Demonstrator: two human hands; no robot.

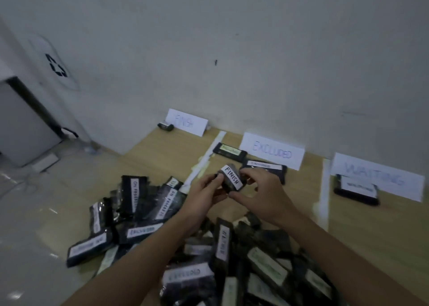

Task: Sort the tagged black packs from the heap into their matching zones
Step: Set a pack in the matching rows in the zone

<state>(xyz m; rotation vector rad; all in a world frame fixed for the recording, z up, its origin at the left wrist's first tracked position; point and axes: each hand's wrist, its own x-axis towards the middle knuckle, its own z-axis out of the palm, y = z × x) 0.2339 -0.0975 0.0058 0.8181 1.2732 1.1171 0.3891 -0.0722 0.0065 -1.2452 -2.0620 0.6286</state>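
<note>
FINISH-tagged pack [230, 180] between left hand [204, 193] and right hand [262, 193], in both grips

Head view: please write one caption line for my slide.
Both hands hold a black pack tagged FINISH above the heap, before three zone signs.

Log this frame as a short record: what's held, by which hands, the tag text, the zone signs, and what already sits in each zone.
held: pack, off the floor, over the boards
hands: left hand and right hand both grip it
tag: FINISH
signs, left to right: FINISH sign, EXCLUDED sign, WAITING sign
FINISH zone: one dark item beside the sign, too small to identify
EXCLUDED zone: two packs
WAITING zone: one pack
heap: many tagged packs, near the person
</note>
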